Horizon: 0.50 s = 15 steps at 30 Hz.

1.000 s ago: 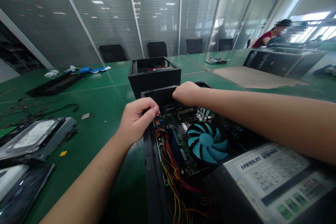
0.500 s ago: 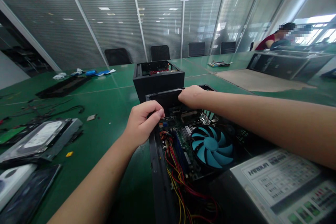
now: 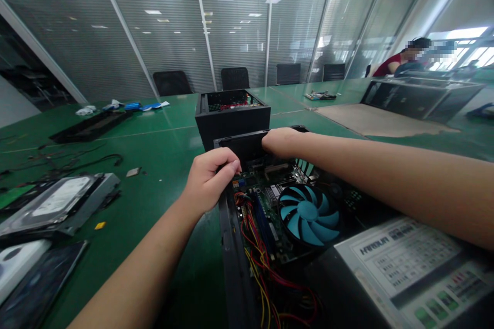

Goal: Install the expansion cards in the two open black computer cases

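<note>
An opened black computer case [image 3: 228, 247] lies before me with its inside showing. My left hand [image 3: 210, 179] is closed at the case's left rim, thumb pressed against the curled fingers. Over the far part of the case reaches my right hand [image 3: 281, 143], curled near the far wall; its fingertips are hidden, so what they grip does not show. Below it sit a blue cooling fan [image 3: 307, 212] on the motherboard [image 3: 273, 193], red and yellow cables [image 3: 266, 267] along the left side, and a labelled power supply [image 3: 409, 262] at the near right.
A second black case [image 3: 233, 121] stands just beyond. On the green table [image 3: 154, 205] at left lie a hard drive [image 3: 64, 198], loose cables [image 3: 85, 162] and a yellow piece [image 3: 100, 225]. At far right are cardboard [image 3: 382, 118], a metal case [image 3: 417, 97] and a seated person [image 3: 397, 61].
Both hands keep almost the same places and poses. The view has shifted very slightly; nothing has visibly been taken or let go.
</note>
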### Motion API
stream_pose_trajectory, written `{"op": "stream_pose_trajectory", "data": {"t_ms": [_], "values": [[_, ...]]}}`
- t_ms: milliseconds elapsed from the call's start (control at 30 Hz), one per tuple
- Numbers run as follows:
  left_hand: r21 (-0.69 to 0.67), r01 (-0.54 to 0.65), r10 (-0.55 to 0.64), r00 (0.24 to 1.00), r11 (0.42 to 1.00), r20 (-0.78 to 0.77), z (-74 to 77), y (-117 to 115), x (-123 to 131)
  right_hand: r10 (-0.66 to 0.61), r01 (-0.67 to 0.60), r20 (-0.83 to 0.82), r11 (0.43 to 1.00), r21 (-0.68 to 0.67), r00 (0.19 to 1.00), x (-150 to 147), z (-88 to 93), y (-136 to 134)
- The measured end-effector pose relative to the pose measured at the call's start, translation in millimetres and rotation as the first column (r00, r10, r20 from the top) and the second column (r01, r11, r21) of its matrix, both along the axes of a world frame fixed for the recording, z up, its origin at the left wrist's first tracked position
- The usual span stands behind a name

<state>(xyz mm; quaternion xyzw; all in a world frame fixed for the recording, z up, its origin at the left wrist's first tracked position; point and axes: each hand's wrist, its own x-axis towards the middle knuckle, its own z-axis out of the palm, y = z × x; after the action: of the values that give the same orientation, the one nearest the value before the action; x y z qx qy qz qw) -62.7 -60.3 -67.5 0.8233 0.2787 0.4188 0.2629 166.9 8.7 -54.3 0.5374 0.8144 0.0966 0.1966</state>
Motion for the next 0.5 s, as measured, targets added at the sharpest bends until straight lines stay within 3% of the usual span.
{"op": "stream_pose_trajectory", "data": {"t_ms": [167,300,400,500], "values": [[0.0,0.004,-0.004,0.988,1.0,0.152,-10.5,3,1,-0.056,0.056,-0.001,0.998,-0.043,0.998,1,14.8,-8],[-0.02,0.015,-0.01,0.973,1.0,0.232,-17.0,3,2,-0.017,0.017,0.011,1.0,0.019,1.0,-14,44.0,-50],[-0.044,0.012,0.0,0.965,0.999,0.264,-18.0,3,4,0.24,-0.224,-0.131,0.967,0.122,0.962,-29,65.9,-113],[-0.063,0.009,0.008,0.965,0.998,0.263,-17.3,4,4,0.562,-0.519,-0.268,0.827,0.217,0.783,-45,72.3,-180]]}}
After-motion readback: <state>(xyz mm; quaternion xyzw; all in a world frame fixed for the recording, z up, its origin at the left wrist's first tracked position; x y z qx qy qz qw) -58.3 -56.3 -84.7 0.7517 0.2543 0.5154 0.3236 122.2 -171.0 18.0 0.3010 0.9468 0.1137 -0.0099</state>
